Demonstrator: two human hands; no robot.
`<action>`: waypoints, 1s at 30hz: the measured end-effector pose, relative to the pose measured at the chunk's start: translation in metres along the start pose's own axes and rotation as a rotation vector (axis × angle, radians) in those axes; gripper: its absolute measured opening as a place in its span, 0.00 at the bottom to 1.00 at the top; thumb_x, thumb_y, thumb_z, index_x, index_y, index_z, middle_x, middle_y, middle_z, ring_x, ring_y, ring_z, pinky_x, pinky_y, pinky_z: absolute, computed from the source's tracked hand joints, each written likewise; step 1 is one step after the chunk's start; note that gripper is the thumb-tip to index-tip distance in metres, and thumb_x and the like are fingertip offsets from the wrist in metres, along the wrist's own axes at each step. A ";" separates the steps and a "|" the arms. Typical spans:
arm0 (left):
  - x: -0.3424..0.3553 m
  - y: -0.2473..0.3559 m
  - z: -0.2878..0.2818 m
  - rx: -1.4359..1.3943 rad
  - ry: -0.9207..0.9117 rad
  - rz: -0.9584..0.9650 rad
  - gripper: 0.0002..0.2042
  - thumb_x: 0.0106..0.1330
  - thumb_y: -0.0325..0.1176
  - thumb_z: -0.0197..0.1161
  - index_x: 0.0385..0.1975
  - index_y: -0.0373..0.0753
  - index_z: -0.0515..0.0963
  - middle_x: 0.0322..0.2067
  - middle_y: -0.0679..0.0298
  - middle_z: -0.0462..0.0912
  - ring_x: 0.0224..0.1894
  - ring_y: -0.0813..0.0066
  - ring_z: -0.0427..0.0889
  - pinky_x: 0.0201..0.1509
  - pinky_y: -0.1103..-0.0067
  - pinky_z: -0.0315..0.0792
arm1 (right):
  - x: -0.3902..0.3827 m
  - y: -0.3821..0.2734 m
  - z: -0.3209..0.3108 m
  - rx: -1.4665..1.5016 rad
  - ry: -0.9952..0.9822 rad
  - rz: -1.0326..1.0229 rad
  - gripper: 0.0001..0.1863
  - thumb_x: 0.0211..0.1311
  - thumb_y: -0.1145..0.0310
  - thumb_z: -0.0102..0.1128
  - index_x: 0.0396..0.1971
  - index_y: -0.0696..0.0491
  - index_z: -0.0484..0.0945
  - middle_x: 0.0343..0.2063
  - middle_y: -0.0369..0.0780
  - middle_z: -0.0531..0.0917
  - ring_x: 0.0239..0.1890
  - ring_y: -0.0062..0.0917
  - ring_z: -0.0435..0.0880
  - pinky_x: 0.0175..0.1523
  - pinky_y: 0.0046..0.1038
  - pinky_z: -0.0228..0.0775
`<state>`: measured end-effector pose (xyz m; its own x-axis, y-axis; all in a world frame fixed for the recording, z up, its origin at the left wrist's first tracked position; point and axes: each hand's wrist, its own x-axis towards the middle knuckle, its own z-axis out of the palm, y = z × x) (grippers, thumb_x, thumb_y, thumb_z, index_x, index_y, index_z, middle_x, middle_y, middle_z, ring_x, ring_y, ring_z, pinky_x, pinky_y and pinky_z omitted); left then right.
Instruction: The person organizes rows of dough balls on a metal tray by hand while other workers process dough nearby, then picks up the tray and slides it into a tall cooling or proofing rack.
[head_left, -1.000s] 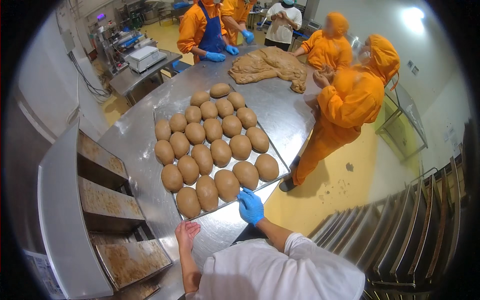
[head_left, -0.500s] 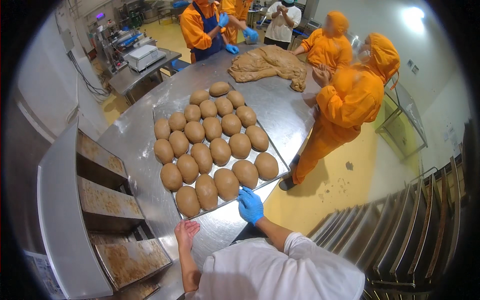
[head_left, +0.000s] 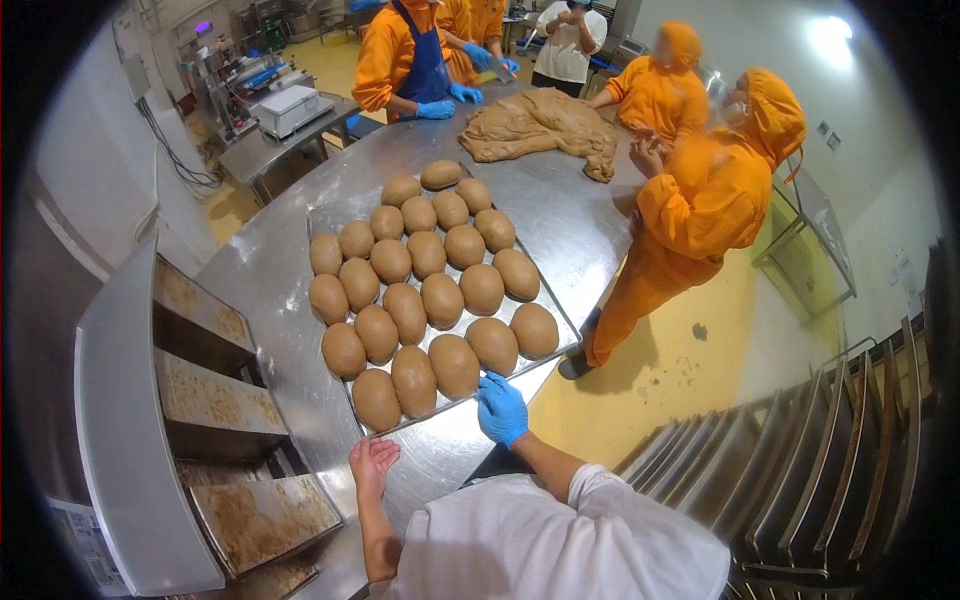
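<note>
A metal tray (head_left: pixel 566 335) full of smooth brown dough balls (head_left: pixel 453 366) lies on the round steel table. At its near edge my right hand (head_left: pixel 503 411), in a blue glove, has its fingers bent over the rim beside the nearest dough balls. My left hand (head_left: pixel 374 464) is bare. It sits just below the tray's near left corner, palm partly showing and fingers stretched out, with nothing in it. A large slab of brown dough (head_left: pixel 545 130) spreads over the far side of the table (head_left: pixel 265 265).
Racks of upright trays (head_left: pixel 800 460) stand at the lower right, and a metal cabinet with stained shelves (head_left: pixel 235 400) at the left. Co-workers in orange (head_left: pixel 700 205) stand around the far and right side. A scale (head_left: pixel 293 113) rests on a side table.
The co-worker in the blue apron has lowered a gloved hand to the table edge. Another gloved hand at the far side now shows a flat scraper-like tool. My hands have stayed in place.
</note>
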<state>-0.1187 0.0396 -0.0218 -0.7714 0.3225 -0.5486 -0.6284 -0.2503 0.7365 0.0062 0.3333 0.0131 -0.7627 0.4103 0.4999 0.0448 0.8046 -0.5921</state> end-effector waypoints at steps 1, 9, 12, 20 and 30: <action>0.000 0.000 0.000 0.001 0.001 -0.001 0.17 0.76 0.42 0.49 0.41 0.29 0.71 0.33 0.46 0.82 0.34 0.54 0.87 0.39 0.66 0.84 | 0.000 0.000 0.000 -0.003 0.001 -0.007 0.07 0.49 0.81 0.58 0.29 0.54 0.76 0.43 0.44 0.83 0.51 0.47 0.79 0.50 0.43 0.76; 0.002 -0.002 -0.001 -0.001 -0.002 0.002 0.18 0.76 0.42 0.49 0.41 0.29 0.71 0.33 0.46 0.82 0.34 0.54 0.87 0.39 0.66 0.84 | 0.002 -0.002 -0.002 -0.008 0.008 -0.017 0.07 0.49 0.81 0.58 0.28 0.54 0.76 0.44 0.43 0.83 0.52 0.47 0.79 0.51 0.43 0.76; 0.002 -0.002 -0.001 0.000 -0.004 0.005 0.18 0.76 0.42 0.49 0.41 0.29 0.70 0.33 0.45 0.82 0.34 0.53 0.87 0.39 0.66 0.85 | -0.002 0.003 -0.001 -0.011 -0.056 0.007 0.08 0.51 0.78 0.57 0.32 0.52 0.77 0.46 0.41 0.80 0.57 0.43 0.75 0.56 0.40 0.73; -0.001 0.001 0.003 0.006 0.006 0.005 0.17 0.76 0.42 0.49 0.41 0.30 0.71 0.33 0.48 0.83 0.33 0.56 0.87 0.36 0.68 0.85 | -0.002 0.003 0.000 -0.025 -0.023 -0.015 0.07 0.49 0.80 0.58 0.29 0.53 0.77 0.45 0.42 0.82 0.55 0.45 0.77 0.54 0.41 0.74; 0.000 -0.001 0.000 0.000 0.004 0.006 0.17 0.77 0.42 0.48 0.41 0.30 0.70 0.34 0.45 0.83 0.34 0.54 0.87 0.38 0.66 0.85 | 0.004 -0.003 -0.004 -0.024 -0.003 -0.033 0.06 0.49 0.80 0.59 0.27 0.54 0.77 0.43 0.44 0.83 0.51 0.47 0.79 0.51 0.42 0.75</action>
<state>-0.1179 0.0400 -0.0222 -0.7755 0.3175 -0.5457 -0.6238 -0.2518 0.7400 0.0060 0.3342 0.0195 -0.7657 0.3826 0.5170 0.0356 0.8278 -0.5598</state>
